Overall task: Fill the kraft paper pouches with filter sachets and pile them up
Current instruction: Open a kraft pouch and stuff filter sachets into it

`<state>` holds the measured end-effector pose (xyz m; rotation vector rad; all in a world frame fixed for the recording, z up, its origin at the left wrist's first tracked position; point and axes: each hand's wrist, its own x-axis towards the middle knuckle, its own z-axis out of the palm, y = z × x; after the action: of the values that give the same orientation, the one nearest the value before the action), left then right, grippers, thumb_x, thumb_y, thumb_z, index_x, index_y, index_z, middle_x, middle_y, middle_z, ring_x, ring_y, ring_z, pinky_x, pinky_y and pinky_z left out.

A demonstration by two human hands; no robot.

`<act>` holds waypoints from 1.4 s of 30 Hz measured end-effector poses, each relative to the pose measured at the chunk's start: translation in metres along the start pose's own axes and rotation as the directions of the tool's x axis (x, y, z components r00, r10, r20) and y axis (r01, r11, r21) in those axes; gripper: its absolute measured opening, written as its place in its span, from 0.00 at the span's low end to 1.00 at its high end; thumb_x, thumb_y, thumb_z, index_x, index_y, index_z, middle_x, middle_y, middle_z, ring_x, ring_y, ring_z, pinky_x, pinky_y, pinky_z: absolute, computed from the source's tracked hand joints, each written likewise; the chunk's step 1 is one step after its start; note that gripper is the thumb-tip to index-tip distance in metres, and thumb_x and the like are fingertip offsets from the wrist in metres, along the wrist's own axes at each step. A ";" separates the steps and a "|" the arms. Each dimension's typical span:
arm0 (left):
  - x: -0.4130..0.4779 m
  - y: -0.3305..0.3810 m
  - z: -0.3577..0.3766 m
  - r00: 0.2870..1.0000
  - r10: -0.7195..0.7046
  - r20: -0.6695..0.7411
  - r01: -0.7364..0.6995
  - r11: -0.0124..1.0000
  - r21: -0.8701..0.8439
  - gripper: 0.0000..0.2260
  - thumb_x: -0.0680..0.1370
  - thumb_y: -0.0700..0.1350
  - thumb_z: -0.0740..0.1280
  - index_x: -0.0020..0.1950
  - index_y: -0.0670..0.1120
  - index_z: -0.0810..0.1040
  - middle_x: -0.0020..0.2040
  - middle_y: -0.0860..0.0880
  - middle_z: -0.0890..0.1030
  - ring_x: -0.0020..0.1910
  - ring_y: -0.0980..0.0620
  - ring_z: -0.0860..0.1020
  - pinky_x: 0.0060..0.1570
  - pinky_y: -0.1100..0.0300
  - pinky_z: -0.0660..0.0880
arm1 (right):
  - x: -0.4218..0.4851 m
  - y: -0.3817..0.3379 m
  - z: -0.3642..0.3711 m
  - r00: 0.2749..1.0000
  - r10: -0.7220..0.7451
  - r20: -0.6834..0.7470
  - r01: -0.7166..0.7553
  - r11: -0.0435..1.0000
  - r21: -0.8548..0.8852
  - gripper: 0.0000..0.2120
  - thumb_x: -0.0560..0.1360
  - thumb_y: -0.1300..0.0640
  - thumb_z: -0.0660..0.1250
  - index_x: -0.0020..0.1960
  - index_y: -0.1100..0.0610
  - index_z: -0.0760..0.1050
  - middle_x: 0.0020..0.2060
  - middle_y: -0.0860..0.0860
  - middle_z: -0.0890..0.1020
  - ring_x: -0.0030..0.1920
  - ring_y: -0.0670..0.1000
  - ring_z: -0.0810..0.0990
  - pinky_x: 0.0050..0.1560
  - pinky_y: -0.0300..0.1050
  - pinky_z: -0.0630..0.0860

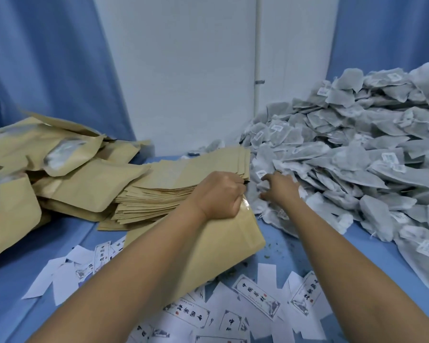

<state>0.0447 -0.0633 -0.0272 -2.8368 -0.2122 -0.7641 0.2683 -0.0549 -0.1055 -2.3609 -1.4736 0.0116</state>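
A worker's left hand [218, 196] gripped the mouth of a kraft paper pouch [223, 246], fingers curled tight round its top edge, where a strip of clear lining showed. The pouch lay slanting across the blue counter [290, 233], its bottom toward the near side, partly hidden under the left forearm. The right hand [280, 189] reached just beside it into the near-left edge of a heap of filter sachets [357, 154], thumb and fingers spread over the grey bags. Whether it had hold of one could not be made out. The heap covered the right side of the counter back to the far wall. Just beyond the left hand lay a stack of flat pouches [169, 184], fanned out at its near edge. Further left, bulging pouches [79, 179] were piled loosely, some showing a clear window. Printed paper labels [255, 295] were strewn over the near counter. Blue curtains [47, 58] hung on either side of a white wall [178, 70].
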 end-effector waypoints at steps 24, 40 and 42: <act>-0.020 0.014 -0.023 0.951 -0.144 -0.275 0.107 0.984 -0.144 0.14 0.69 0.40 0.55 0.32 0.36 0.78 0.31 0.41 0.77 0.30 0.43 0.76 0.28 0.57 0.71 | -0.133 -0.039 -0.078 0.913 -0.408 0.002 -0.001 0.000 1.000 0.11 0.70 0.71 0.61 0.41 0.59 0.79 0.33 0.47 0.82 0.34 0.44 0.81 0.33 0.35 0.77; -0.040 0.004 -0.014 0.867 -0.389 -0.310 0.292 0.903 -0.315 0.09 0.67 0.33 0.57 0.27 0.40 0.68 0.28 0.44 0.70 0.27 0.50 0.67 0.30 0.60 0.63 | -0.125 -0.100 -0.093 0.929 -0.231 0.289 -0.362 -0.405 0.840 0.08 0.80 0.66 0.57 0.52 0.67 0.74 0.46 0.61 0.80 0.46 0.55 0.81 0.53 0.47 0.79; -0.041 0.003 -0.012 0.778 -0.527 -0.342 0.345 0.814 -0.468 0.10 0.69 0.33 0.55 0.29 0.44 0.65 0.27 0.49 0.66 0.28 0.55 0.63 0.30 0.61 0.59 | -0.125 -0.097 -0.086 0.929 -0.155 0.336 -0.369 -0.352 0.860 0.07 0.80 0.68 0.57 0.51 0.68 0.74 0.43 0.61 0.80 0.42 0.55 0.82 0.44 0.46 0.81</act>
<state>0.0047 -0.0724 -0.0383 -2.8535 -0.7587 -1.7281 0.1438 -0.1504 -0.0182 -0.8056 -0.5082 1.2925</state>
